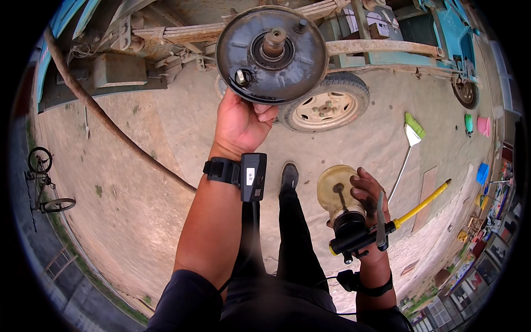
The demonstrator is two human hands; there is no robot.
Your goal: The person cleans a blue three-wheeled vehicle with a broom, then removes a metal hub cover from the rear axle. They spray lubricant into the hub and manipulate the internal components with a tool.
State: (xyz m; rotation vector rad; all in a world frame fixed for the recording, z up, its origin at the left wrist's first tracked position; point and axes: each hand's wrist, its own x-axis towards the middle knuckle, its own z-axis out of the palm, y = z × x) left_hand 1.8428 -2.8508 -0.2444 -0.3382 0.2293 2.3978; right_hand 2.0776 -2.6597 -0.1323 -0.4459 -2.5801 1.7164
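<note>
A round dark metal backing plate, greasy and with a stub shaft in its middle, stands before me at the vehicle's leaf spring. My left hand is at its lower rim with the fingers curled in. The plate hides part of that hand, so what the fingers hold does not show. At lower right my right hand is wrapped round a spray gun. This has a cloudy yellowish cup on top, a black body, a grey lever and a yellow tube pointing right.
Behind the plate lies a wheel with a tyre. A long rusty bar slants across the left side. On the right are a green-headed broom and a pink bucket. A bicycle stands far left.
</note>
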